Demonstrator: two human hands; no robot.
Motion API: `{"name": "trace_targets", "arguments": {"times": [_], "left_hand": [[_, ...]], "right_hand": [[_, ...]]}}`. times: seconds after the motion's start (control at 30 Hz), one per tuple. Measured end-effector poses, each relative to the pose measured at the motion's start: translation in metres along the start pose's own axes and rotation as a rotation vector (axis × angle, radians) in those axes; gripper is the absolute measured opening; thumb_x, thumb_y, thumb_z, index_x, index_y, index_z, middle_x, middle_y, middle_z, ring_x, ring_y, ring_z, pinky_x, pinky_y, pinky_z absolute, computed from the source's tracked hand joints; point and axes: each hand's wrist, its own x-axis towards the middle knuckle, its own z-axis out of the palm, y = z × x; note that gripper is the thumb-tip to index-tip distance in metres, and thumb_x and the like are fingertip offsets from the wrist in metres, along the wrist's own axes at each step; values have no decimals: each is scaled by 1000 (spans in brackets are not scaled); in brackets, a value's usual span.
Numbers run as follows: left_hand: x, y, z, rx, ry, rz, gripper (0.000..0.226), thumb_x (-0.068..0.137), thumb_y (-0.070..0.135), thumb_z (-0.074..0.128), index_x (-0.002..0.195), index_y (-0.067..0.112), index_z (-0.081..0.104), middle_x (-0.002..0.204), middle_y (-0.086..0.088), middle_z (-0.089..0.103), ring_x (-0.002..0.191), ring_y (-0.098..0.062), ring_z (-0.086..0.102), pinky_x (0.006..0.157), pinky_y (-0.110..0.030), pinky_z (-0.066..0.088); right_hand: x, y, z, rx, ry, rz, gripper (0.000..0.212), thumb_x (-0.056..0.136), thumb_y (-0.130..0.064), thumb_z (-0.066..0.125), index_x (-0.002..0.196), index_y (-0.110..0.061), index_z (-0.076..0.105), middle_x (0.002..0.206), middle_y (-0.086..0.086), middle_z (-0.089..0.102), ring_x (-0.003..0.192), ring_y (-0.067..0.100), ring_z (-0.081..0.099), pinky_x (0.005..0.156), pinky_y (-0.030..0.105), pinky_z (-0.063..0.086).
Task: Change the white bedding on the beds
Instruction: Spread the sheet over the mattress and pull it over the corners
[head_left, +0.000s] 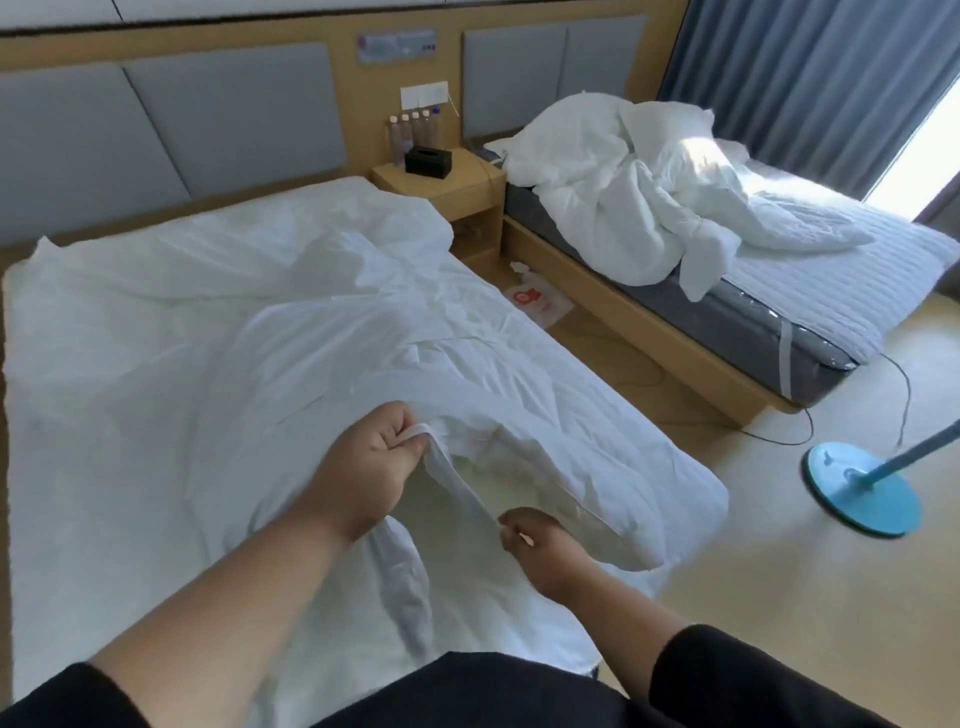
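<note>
A rumpled white duvet cover (218, 332) lies spread over the near bed (31, 467). My left hand (363, 467) grips the hemmed upper edge of the cover's opening at the bed's foot and lifts it. Just below and to the right, my right hand (540, 551) pinches the lower edge of that opening. Between them the cream quilt filling (545, 483) shows inside the cover. On the far bed (649, 332) a bunched white duvet (623, 197) sits heaped on a quilted mattress pad (841, 260).
A wooden nightstand (441, 192) with several bottles and a black tissue box (428, 160) stands between the beds. A blue fan base (862, 488) and a black cable (779, 436) lie on the floor at right. A white bag (537, 304) lies in the aisle. Blue curtains (805, 78) hang at the back right.
</note>
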Motion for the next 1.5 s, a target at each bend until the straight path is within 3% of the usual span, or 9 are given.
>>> {"name": "trace_targets", "arguments": {"times": [0.23, 0.37, 0.5, 0.6, 0.73, 0.87, 0.97, 1.1, 1.5], "left_hand": [[37, 32, 30, -84, 162, -78, 30, 94, 11, 60, 68, 11, 44, 54, 6, 34, 49, -10, 30, 47, -20, 28], [52, 52, 48, -59, 293, -137, 21, 82, 25, 53, 68, 11, 48, 56, 0, 39, 50, -13, 35, 47, -21, 33], [54, 44, 40, 326, 408, -268, 24, 92, 33, 52, 76, 15, 50, 61, 4, 49, 57, -16, 45, 55, -30, 37], [54, 42, 39, 757, 266, -465, 8, 99, 32, 50, 101, 25, 53, 96, 2, 59, 89, -23, 57, 74, -37, 46], [53, 73, 98, 767, -108, -20, 41, 89, 30, 46, 130, 33, 49, 126, 17, 44, 124, -6, 36, 101, -9, 24], [74, 94, 173, 677, -400, 128, 45, 91, 41, 57, 133, 38, 42, 127, 23, 44, 119, 2, 40, 103, -14, 32], [109, 75, 188, 484, -273, -69, 13, 99, 32, 54, 108, 26, 61, 105, 11, 63, 97, -11, 59, 87, -34, 49], [130, 56, 194, 385, -159, -145, 35, 103, 22, 50, 68, 20, 48, 65, 7, 50, 64, -13, 48, 64, -36, 38], [138, 84, 178, 227, 22, -237, 49, 100, 29, 55, 60, 8, 35, 50, 7, 30, 47, -8, 29, 47, -23, 23]], "right_hand": [[63, 34, -21, 34, -171, 27, 54, 96, -54, 56, 144, -45, 33, 131, -24, 36, 125, 15, 49, 93, 25, 38], [95, 73, -26, -272, -259, -239, 34, 99, -60, 42, 115, -31, 52, 101, -8, 49, 83, 7, 48, 82, 24, 38], [90, 98, -62, -308, -360, -416, 73, 81, -86, 42, 134, -38, 51, 127, -12, 51, 125, 16, 51, 103, 31, 38], [57, 57, -130, -350, -500, -524, 47, 93, -67, 43, 69, -26, 45, 67, -14, 48, 66, 1, 48, 73, 31, 48], [47, 34, -205, -425, -398, -575, 47, 91, -50, 59, 66, -21, 32, 61, -5, 38, 59, 9, 42, 54, 22, 28], [46, 17, -229, -341, -251, -577, 5, 89, -18, 57, 87, -22, 56, 78, -5, 60, 75, 15, 55, 60, 24, 38], [62, 17, -238, -114, -43, -401, 23, 84, -12, 58, 71, -28, 48, 66, -6, 56, 66, 6, 53, 54, 20, 35], [82, 39, -233, -18, -50, -278, 13, 87, -16, 62, 81, -21, 52, 68, -7, 54, 60, 8, 50, 54, 21, 38], [89, 209, -184, -253, 66, 32, 17, 90, -19, 57, 105, -26, 63, 93, -6, 64, 91, 19, 58, 76, 28, 44]]}}
